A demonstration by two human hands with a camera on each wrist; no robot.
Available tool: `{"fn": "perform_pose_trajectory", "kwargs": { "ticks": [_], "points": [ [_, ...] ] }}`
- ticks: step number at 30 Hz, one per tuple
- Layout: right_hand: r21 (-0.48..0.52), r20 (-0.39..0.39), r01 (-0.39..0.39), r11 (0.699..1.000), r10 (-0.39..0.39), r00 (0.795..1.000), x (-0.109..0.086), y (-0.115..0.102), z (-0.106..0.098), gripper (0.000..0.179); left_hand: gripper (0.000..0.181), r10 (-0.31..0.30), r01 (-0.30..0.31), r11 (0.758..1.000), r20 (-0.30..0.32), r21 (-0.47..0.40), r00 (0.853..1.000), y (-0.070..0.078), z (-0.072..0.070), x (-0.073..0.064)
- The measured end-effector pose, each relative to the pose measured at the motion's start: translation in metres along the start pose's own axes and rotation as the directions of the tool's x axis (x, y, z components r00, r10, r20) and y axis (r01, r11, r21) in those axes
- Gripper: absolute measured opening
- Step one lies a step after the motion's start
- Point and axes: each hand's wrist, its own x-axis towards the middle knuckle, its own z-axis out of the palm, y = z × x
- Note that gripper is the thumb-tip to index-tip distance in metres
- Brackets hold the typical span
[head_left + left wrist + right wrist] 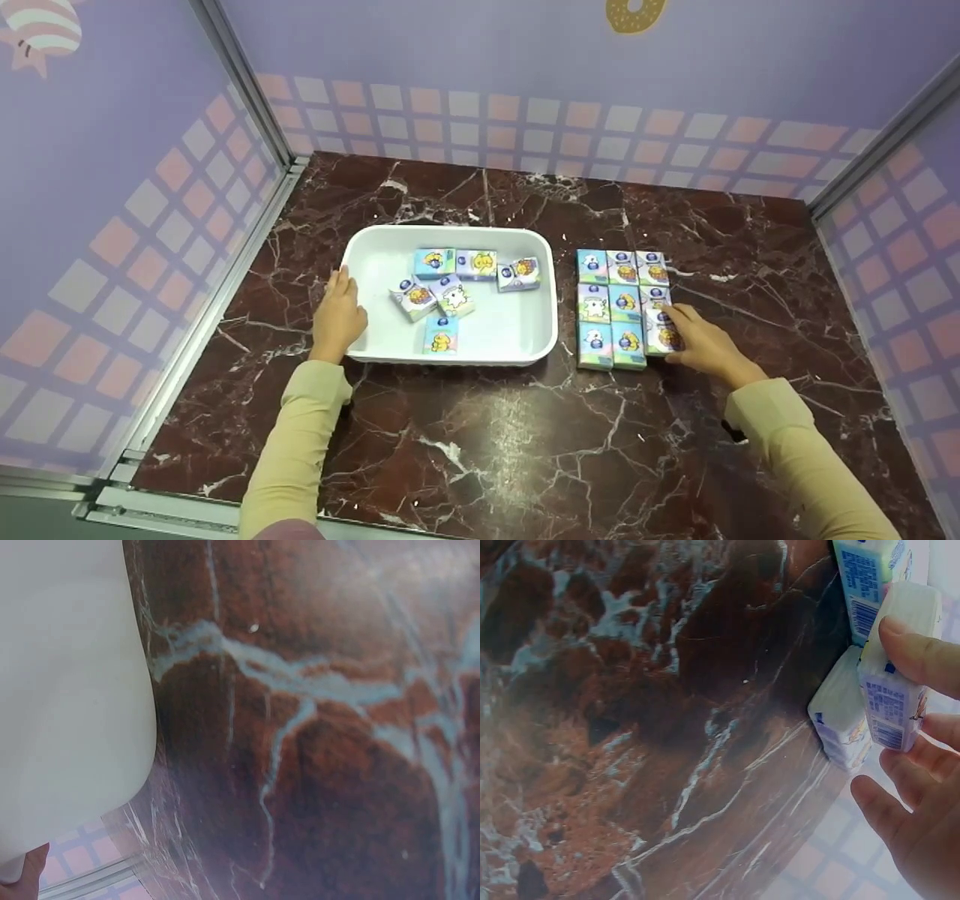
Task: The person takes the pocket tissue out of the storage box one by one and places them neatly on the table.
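Observation:
My left hand point(337, 315) grips the left rim of a white plastic tub point(502, 326); only a bit of that hand shows low in the left wrist view. Inside the tub, several small tissue packs point(454, 296) with cartoon prints lie scattered, some at angles. My right hand point(701, 345) pinches a purple and white tissue pack point(889, 701) between thumb and fingers. This pack is at the near end of the right column of a block of tissue packs point(592, 304). In the right wrist view it appears tilted beside another pack point(840, 712).
The tub and pack block stand on a dark red marbled tabletop point(480, 442), a gap between them. Purple panels point(487, 52) with pink and white checks enclose the back and sides. A metal rail point(195, 337) runs along the left edge.

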Motion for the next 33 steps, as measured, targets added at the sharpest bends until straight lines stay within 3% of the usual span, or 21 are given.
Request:
{"fn": "perform_pose_trajectory", "kwargs": {
  "ticks": [22, 33],
  "points": [
    [0.019, 0.014, 0.004, 1.000, -0.004, 1.000, -0.008, 0.003, 0.012, 0.088, 0.050, 0.017, -0.017, 1.000, -0.024, -0.001, 1.000, 0.000, 0.000, 0.000],
    [-0.028, 0.024, -0.012, 1.000, 0.013, 1.000, -0.009, 0.004, 0.021, 0.082, 0.049, 0.021, -0.021, 1.000, -0.036, 0.002, 0.999, 0.001, 0.000, 0.000]
  ]
}}
